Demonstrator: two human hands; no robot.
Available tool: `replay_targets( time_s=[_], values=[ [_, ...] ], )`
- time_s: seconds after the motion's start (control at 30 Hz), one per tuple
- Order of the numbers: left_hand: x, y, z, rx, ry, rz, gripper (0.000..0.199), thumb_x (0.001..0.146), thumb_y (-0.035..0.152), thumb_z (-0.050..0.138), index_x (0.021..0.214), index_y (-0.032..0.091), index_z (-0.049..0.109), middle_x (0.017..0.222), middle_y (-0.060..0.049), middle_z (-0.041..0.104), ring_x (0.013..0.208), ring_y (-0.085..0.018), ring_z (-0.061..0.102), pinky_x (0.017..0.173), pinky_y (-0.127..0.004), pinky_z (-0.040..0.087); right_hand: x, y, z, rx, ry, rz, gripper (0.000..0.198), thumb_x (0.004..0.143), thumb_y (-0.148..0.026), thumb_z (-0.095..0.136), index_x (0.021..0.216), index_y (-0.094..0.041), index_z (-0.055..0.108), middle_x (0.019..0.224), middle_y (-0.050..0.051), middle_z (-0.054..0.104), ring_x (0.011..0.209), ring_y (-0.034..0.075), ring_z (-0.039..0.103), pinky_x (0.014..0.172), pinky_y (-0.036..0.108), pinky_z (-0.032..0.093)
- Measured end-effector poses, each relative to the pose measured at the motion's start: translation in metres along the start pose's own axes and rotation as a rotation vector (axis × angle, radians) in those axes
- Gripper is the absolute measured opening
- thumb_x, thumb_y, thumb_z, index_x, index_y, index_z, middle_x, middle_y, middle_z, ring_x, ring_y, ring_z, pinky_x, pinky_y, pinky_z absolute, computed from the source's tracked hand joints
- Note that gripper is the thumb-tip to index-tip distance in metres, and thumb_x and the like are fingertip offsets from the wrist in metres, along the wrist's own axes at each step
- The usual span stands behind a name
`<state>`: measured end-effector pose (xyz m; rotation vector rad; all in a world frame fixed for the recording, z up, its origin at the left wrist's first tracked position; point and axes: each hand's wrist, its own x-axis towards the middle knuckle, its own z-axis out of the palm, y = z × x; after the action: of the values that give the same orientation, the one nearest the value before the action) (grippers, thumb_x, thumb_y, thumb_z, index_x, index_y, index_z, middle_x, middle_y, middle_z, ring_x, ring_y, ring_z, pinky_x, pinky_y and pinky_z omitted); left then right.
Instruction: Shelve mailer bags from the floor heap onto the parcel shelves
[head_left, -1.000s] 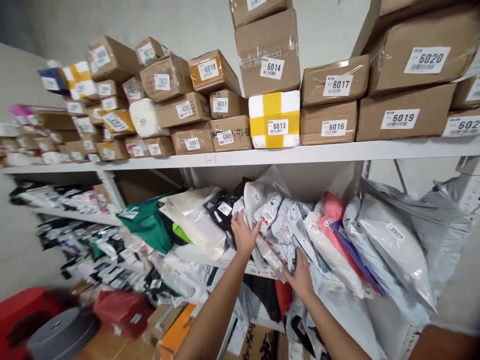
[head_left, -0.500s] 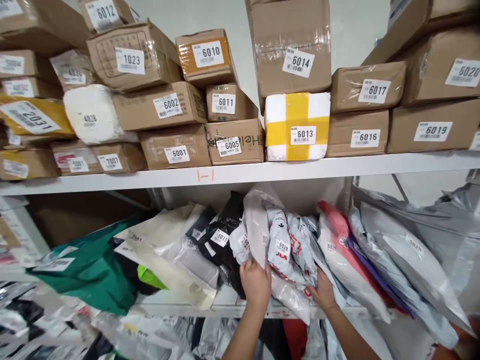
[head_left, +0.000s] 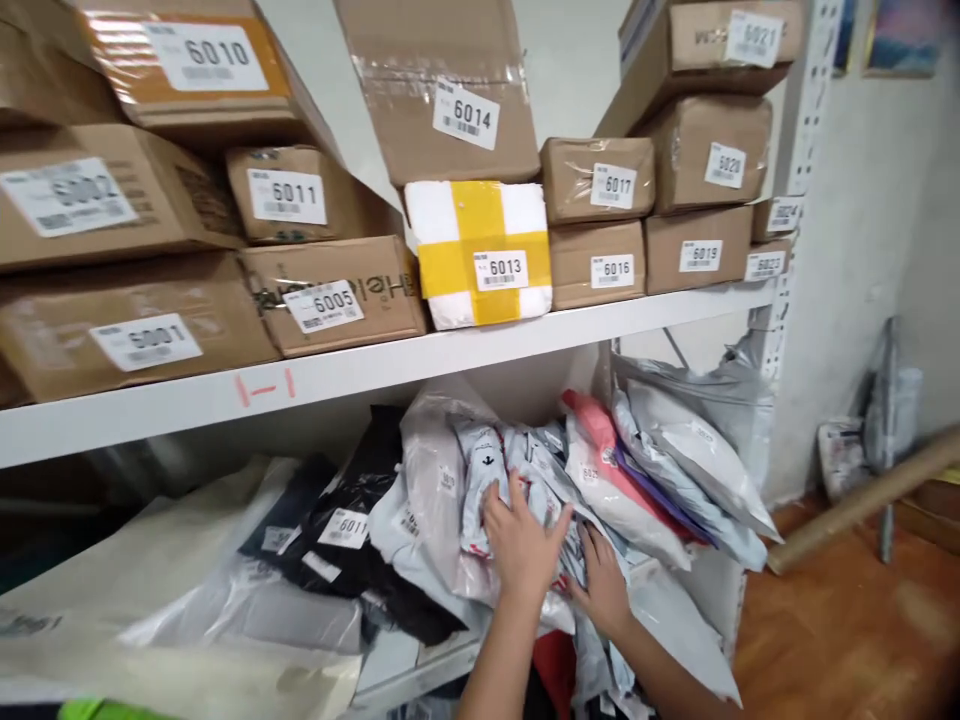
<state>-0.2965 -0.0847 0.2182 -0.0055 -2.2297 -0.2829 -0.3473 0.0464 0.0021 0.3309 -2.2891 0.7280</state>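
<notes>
My left hand (head_left: pixel 521 540) lies with fingers spread on a row of grey and white plastic mailer bags (head_left: pixel 491 470) leaning on the lower shelf. My right hand (head_left: pixel 602 590) presses against the same bags just to the right and slightly lower, fingers apart. Neither hand clearly grips a bag. To the left stands a black mailer (head_left: pixel 352 520) labelled 6011; to the right, a pink mailer (head_left: pixel 600 440) and more grey mailers (head_left: pixel 697 460).
The upper shelf (head_left: pixel 360 370), marked 1-1 in red, carries numbered cardboard boxes, among them a white and yellow parcel 6013 (head_left: pixel 484 250). A large cream bag (head_left: pixel 172 600) lies at lower left. A white wall, wooden floor (head_left: pixel 840 630) and a cardboard tube (head_left: pixel 862 500) are at the right.
The view has moved closer and swung right. My left hand opened from a grasp on the mailers to lie flat on them; my right hand stays beside it.
</notes>
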Motion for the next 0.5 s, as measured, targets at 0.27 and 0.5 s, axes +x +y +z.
replay_targets(
  time_s=[0.27,0.5],
  values=[
    [0.036,-0.064,0.050,0.005,-0.333,-0.029,0.029,0.094,0.028,0.051,0.118,0.016,0.063,0.096,-0.010,0.073,0.085,-0.026,0.068,0.070,-0.032,0.044,-0.016,-0.005,-0.016,-0.003,-0.151,0.248,0.108,0.064,-0.047,0.073,0.154,-0.015,0.024,0.146,0.020,0.043,0.131,0.045,0.038,0.110,0.061,0.029],
    [0.033,-0.065,0.047,-0.246,-0.152,-0.063,0.025,0.091,0.024,0.055,0.107,0.018,0.073,0.085,-0.010,0.076,0.073,-0.024,0.069,0.067,-0.028,0.043,0.018,-0.023,0.002,0.257,-0.280,0.289,0.110,0.061,-0.039,0.072,0.155,-0.013,0.022,0.157,0.019,0.028,0.143,0.040,0.026,0.117,0.054,0.023]
  ],
)
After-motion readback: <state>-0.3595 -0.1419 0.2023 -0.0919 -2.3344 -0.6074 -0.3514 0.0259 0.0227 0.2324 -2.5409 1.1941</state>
